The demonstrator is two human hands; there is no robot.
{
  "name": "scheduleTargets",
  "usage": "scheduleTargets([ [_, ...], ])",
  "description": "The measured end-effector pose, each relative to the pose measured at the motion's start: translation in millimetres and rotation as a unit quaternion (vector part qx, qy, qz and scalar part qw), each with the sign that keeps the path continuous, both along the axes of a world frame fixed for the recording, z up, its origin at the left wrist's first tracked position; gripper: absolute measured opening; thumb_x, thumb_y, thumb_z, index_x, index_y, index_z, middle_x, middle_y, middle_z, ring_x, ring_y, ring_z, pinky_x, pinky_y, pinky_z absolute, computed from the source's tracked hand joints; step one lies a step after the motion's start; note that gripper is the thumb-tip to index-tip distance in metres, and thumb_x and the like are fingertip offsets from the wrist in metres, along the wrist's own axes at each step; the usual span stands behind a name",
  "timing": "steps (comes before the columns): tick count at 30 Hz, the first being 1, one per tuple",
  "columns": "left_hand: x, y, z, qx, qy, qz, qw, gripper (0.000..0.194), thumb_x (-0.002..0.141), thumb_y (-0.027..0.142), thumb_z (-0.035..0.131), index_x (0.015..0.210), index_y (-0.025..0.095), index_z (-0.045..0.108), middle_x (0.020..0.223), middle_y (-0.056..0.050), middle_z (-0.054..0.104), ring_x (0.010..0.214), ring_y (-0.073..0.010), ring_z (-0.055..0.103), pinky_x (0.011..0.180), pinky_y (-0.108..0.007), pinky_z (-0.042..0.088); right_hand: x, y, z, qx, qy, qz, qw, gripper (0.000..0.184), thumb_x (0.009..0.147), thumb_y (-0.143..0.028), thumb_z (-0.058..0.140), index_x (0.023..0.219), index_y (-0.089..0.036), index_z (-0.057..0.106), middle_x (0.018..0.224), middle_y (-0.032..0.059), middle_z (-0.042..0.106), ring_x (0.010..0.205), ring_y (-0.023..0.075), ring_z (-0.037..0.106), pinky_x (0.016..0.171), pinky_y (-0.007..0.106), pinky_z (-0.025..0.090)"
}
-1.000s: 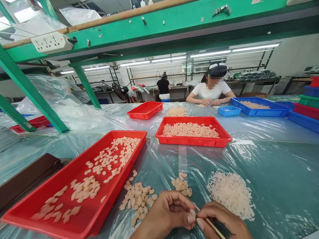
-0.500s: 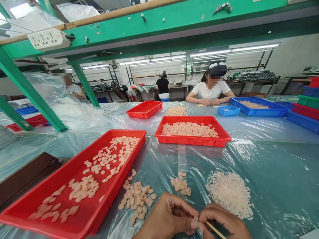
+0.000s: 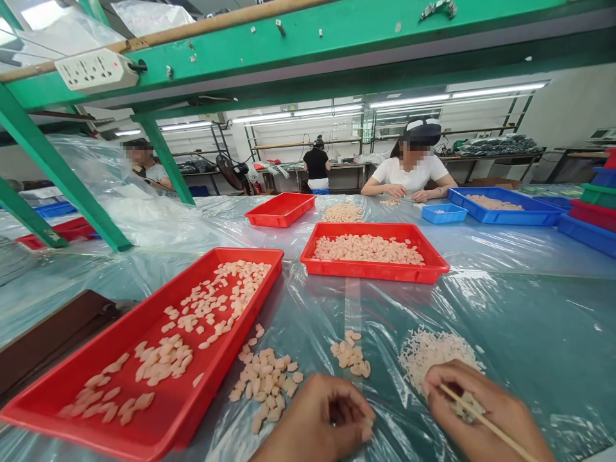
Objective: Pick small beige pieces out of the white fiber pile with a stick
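Hands have split apart since the shot just before, which is the big change here. They were nearly touching at the bottom middle, and now the right hand (image 3: 484, 410) has swung out over the mound of fine white slivers (image 3: 436, 351), its fingers (image 3: 462, 391) wrapped snugly around a thin wooden stick (image 3: 491, 430) whose tip points back toward the left. That hand sits right on the edge of the mound and covers part of it, and a few slivers show by the stick.

The left hand (image 3: 315, 420) stayed near the bottom edge of the surface (image 3: 529, 333), fingers curled in tight. Can't tell if they're pinching anything, though something pale may be at the tips.

Just left of that hand is a loose pile of pale, chunky pieces (image 3: 264, 378), lying straight on the plastic sheet, with a smaller pile (image 3: 349, 353) beside it. A long red tray (image 3: 250, 301) of the same kind of pieces sits at the left, another red tray (image 3: 375, 273) sits further up, and a blue tray (image 3: 529, 221) sits past that on the right. Across the surface, a co-worker (image 3: 411, 170) has both hands down near a small heap.
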State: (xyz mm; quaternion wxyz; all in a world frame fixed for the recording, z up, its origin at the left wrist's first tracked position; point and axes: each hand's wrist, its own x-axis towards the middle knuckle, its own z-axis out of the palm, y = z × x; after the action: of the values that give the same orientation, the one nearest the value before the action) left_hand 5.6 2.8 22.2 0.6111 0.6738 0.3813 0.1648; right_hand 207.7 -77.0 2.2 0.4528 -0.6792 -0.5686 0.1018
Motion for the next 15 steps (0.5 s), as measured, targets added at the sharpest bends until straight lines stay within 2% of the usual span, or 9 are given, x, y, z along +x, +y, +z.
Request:
scheduleTargets([
  [2,4,-3,-3.3,0.024,0.035,-0.049,0.998,0.016,0.065,0.015,0.066,0.079,0.011,0.073,0.065,0.000,0.056,0.057,-0.0090,0.048,0.054,-0.018,0.036,18,0,2.5,-0.050,-0.070,-0.031,0.996,0.022,0.082,-0.038,0.047,0.068,-0.025,0.059,0.072,-0.0002,0.064,0.060,0.0167,0.062,0.050,0.019,0.045],
  [4,7,-4,-7.5,0.085,0.070,-0.098,0.989,0.025,0.063,0.005,0.062,0.083,0.013,0.075,0.069,0.000,0.056,0.056,-0.0080,0.047,0.054,-0.017,0.036,32,0,2.3,-0.078,-0.129,-0.054,0.987,0.028,0.085,-0.043,0.044,0.072,-0.024,0.059,0.075,0.0022,0.065,0.061,0.0191,0.064,0.048,0.022,0.046],
  [7,8,-3,-12.6,0.148,0.105,-0.146,0.972,0.036,0.061,-0.002,0.061,0.089,0.015,0.075,0.072,0.000,0.054,0.058,-0.0075,0.045,0.056,-0.015,0.036,44,1,0.2,-0.075,-0.172,-0.092,0.978,0.034,0.083,-0.048,0.040,0.078,-0.023,0.062,0.079,0.0067,0.067,0.065,0.0251,0.065,0.050,0.031,0.049],
  [9,6,-1,-13.7,0.151,0.114,-0.152,0.970,0.037,0.061,0.001,0.066,0.093,0.015,0.074,0.074,0.001,0.055,0.058,-0.0071,0.045,0.056,-0.015,0.037,47,1,-0.5,-0.062,-0.162,-0.110,0.979,0.038,0.081,-0.050,0.039,0.085,-0.022,0.065,0.087,0.0094,0.068,0.071,0.0282,0.066,0.051,0.035,0.051],
  [12,3,-1,-11.6,0.135,0.123,-0.127,0.975,0.036,0.060,0.007,0.072,0.095,0.017,0.073,0.075,0.002,0.054,0.056,-0.0062,0.044,0.055,-0.015,0.036,43,0,-0.6,-0.048,-0.096,-0.080,0.991,0.039,0.084,-0.051,0.044,0.097,-0.024,0.068,0.103,0.0081,0.068,0.088,0.0272,0.068,0.058,0.030,0.056],
  [14,2,-2,-9.4,0.117,0.128,-0.107,0.979,0.031,0.060,0.008,0.072,0.090,0.017,0.074,0.073,0.003,0.052,0.056,-0.0062,0.044,0.054,-0.015,0.035,32,-2,-0.6,-0.035,-0.030,-0.030,0.998,0.033,0.084,-0.050,0.050,0.092,-0.026,0.071,0.100,0.0051,0.070,0.097,0.0254,0.066,0.067,0.025,0.056],
  [15,2,-3,-8.4,0.111,0.128,-0.103,0.980,0.028,0.060,0.006,0.071,0.087,0.017,0.074,0.071,0.003,0.051,0.056,-0.0063,0.044,0.053,-0.015,0.035,24,-3,-0.9,-0.031,0.006,0.001,0.999,0.030,0.083,-0.050,0.053,0.085,-0.026,0.072,0.093,0.0038,0.072,0.095,0.0246,0.067,0.069,0.022,0.055],
])
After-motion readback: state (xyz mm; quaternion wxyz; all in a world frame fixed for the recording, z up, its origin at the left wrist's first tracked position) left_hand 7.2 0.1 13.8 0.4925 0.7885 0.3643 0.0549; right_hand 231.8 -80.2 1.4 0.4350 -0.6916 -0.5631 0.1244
